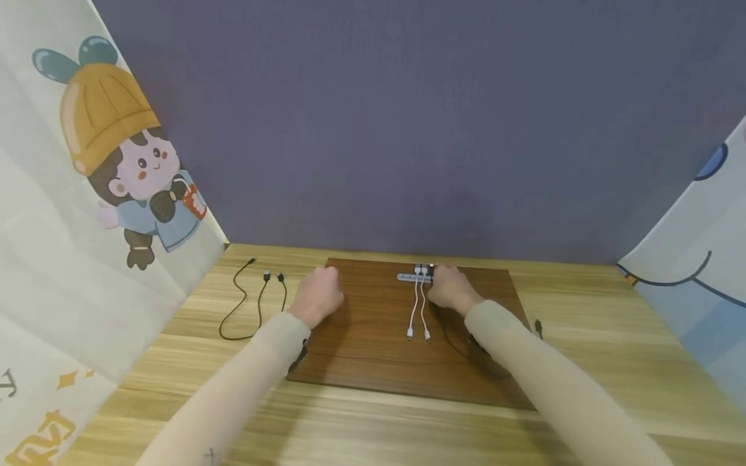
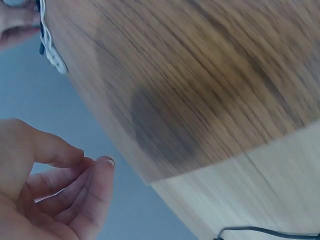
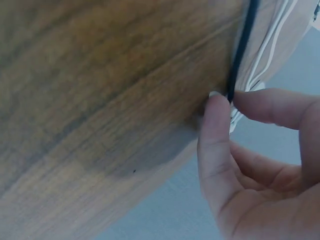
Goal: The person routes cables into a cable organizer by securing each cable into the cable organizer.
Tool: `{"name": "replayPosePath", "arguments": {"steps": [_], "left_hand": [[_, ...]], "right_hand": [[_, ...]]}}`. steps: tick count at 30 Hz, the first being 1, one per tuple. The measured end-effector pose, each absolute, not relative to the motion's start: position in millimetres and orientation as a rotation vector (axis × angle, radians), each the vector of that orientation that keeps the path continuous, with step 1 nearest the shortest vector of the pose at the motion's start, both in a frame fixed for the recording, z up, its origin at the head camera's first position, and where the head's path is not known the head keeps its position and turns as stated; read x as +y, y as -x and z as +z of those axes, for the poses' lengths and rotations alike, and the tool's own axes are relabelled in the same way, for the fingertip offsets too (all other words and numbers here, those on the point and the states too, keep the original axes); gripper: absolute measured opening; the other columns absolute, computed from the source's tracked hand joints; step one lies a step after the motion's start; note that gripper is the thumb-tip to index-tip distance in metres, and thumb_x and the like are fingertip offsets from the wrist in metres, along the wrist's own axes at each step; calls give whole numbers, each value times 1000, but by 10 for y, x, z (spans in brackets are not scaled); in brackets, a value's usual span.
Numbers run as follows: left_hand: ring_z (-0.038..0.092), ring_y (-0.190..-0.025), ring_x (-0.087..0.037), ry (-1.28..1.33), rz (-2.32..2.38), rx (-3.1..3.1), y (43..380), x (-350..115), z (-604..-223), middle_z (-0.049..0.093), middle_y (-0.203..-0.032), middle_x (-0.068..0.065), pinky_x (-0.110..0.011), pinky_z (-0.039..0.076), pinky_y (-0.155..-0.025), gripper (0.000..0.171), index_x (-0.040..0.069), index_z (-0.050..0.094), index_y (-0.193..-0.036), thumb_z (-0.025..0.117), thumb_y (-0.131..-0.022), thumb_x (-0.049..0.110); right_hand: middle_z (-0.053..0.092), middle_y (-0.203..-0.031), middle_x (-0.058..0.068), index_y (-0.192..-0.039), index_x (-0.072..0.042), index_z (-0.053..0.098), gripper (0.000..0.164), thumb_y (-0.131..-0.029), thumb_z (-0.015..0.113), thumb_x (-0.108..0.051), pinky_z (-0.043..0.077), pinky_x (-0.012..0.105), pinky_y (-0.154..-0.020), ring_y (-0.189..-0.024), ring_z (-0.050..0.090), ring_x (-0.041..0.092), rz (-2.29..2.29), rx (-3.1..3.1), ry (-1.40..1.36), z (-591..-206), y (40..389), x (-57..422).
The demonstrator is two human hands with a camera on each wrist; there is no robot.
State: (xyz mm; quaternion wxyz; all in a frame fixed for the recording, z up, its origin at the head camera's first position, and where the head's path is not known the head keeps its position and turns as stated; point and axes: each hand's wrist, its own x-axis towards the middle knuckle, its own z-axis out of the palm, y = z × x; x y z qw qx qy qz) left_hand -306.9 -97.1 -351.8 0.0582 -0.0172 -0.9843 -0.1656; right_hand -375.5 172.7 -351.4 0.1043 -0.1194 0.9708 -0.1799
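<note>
Near the back edge of the brown wooden board (image 1: 367,349) lies a pale cable holder (image 1: 403,277), with two white cables (image 1: 414,314) running from it toward the front. My right hand (image 1: 453,287) is at the holder's right end. In the right wrist view its thumb and index finger pinch a black cable (image 3: 243,47), beside the white cables (image 3: 265,50). My left hand (image 1: 318,294) hovers over the board's far left corner. In the left wrist view its fingers (image 2: 95,195) are loosely curled, with nothing between them.
Left of the board, black cables (image 1: 236,338) lie on the light wooden table (image 1: 361,427), their plugs toward the back. A black plug (image 1: 539,327) lies to the board's right, partly behind my sleeve. A grey-blue panel (image 1: 408,129) rises behind the table.
</note>
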Motion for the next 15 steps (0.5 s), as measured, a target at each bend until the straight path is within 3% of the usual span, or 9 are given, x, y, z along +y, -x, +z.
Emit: {"name": "replayPosePath", "arguments": {"steps": [3,6,9,12,15], "left_hand": [[45,-48,-14,13,-512,-3000,3119,-1000,-3511,54,-61,-6,-25,39,-42,12,1,62,-77,57,-86,-6],[44,-47,-14,-31,-508,-3013,3168,-1043,-3519,53,-60,-6,-25,37,-41,15,3,60,-74,58,-87,-4],[48,-49,-16,-106,-514,-3036,3217,-1084,-3513,57,-65,-9,-26,40,-41,6,-1,64,-84,60,-87,-2],[53,-53,-18,-180,-489,-3049,3277,-1131,-3501,61,-71,-11,-29,44,-44,10,-3,68,-95,62,-87,1],[53,-55,-19,-238,-471,-3040,3337,-1189,-3491,61,-72,-10,-29,44,-45,7,0,66,-90,62,-86,3]], "right_hand": [[58,-60,5,-68,-6,58,17,-84,57,0,41,26,-43,-46,51,14,-514,2855,321,-3502,3764,1743],[63,-64,9,-72,-5,60,13,-83,57,1,48,27,-44,-47,59,16,-518,2832,292,-3496,3777,1746],[63,-67,12,-72,-5,59,12,-82,57,1,52,28,-46,-49,64,19,-512,2814,286,-3490,3797,1740],[63,-69,13,-70,-6,57,14,-82,57,0,53,28,-46,-49,65,20,-478,2808,290,-3488,3833,1736],[63,-67,12,-66,-8,55,19,-84,58,-1,53,28,-46,-49,64,19,-439,2804,282,-3487,3884,1734]]}}
